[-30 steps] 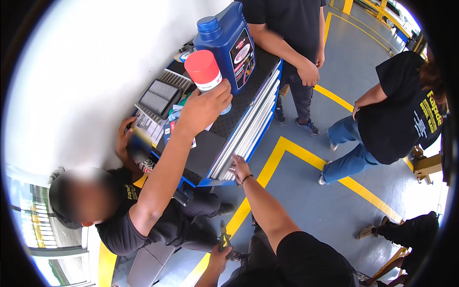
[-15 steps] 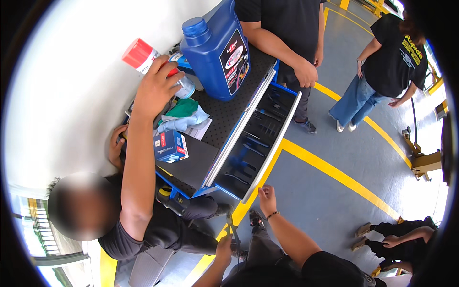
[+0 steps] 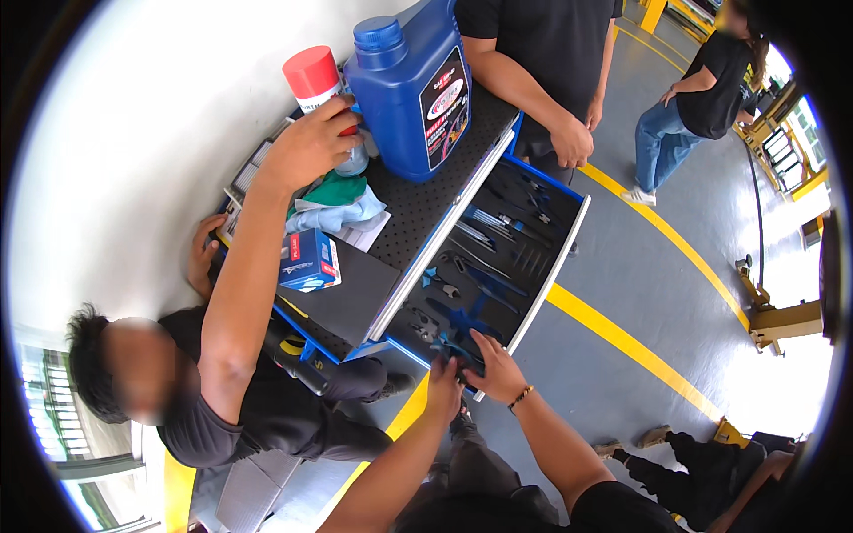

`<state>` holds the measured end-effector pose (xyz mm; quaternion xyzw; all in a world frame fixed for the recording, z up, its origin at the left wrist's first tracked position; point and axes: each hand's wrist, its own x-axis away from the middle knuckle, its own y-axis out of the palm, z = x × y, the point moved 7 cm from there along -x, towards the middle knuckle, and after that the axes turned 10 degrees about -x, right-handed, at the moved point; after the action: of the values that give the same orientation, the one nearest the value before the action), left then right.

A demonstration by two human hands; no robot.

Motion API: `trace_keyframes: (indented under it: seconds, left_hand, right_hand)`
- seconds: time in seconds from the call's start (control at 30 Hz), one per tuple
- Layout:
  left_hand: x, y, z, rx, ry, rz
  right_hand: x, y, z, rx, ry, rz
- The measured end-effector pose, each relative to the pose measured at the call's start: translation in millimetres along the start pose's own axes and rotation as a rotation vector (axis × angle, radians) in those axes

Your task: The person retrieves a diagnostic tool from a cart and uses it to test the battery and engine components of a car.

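Note:
My left hand (image 3: 443, 391) is closed around a dark pair of pliers (image 3: 458, 355) at the near end of the open tool drawer (image 3: 582, 222). Fingers and shadow hide much of the tool. Close beside it, my right hand (image 3: 500, 373) has its fingers stretched over the drawer corner, thumb apart. Black foam in the drawer carries several hand tools, among them a pair of pliers (image 3: 449, 289) and blue-handled tools. At the trolley's far side, a co-worker's hand (image 3: 311, 147) grips a spray can (image 3: 311, 73) with a red cap.
A blue oil jug (image 3: 404, 98), a blue box (image 3: 311, 262) and cloths (image 3: 333, 209) stand or lie on the trolley top (image 3: 493, 115). One co-worker leans in at left; another person's forearm (image 3: 524, 93) rests at the far end. Yellow lines (image 3: 631, 351) mark the grey floor.
The drawer is further out, showing more tools. My left hand has carried the pliers up to its near end, and my right hand has opened beside it. The co-worker's spray can has shifted right.

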<state>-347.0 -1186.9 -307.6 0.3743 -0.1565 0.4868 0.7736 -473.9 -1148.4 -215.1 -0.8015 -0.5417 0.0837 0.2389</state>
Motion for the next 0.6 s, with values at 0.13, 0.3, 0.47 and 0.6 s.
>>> trace_keyframes:
  seconds: [0.13, 0.3, 0.47, 0.6]
  left_hand:
    - [-37, 9, -4, -0.884, -0.100, -0.054]
    - [-27, 35, 29, -1.804, 0.359, -0.104]
    - [-22, 22, 30, -1.989, 0.642, -0.281]
    - [-21, 16, 23, -1.936, 0.620, -0.334]
  right_hand:
    - [-28, 5, 32, 0.247, -0.057, -0.065]
    - [-16, 3, 55, 0.380, -0.186, 0.052]
    - [-11, 6, 48, 0.498, -0.189, -0.052]
    - [-6, 7, 60, 0.561, -0.209, -0.115]
